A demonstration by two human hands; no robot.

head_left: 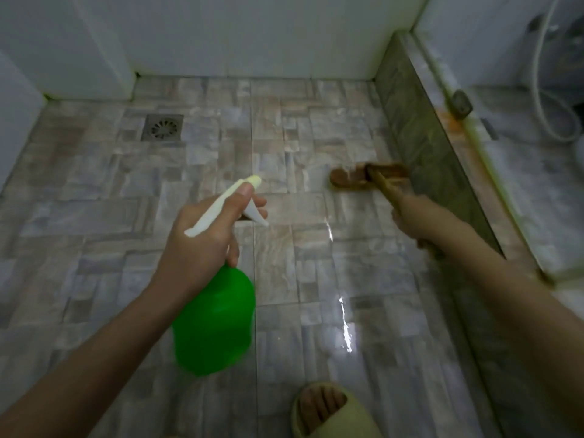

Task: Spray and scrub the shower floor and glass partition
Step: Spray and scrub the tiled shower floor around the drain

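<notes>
My left hand grips the white trigger head of a green spray bottle, nozzle pointing forward over the wet tiled shower floor. My right hand holds the handle of a brown scrub brush, blurred by motion, whose head rests on the floor close to the low tiled kerb. On top of that kerb stands the glass partition, running along the right side.
A square floor drain sits at the back left. White walls close the back and left. A small metal bracket holds the glass. A white hose hangs beyond the glass. My foot in a pale slipper stands at the bottom.
</notes>
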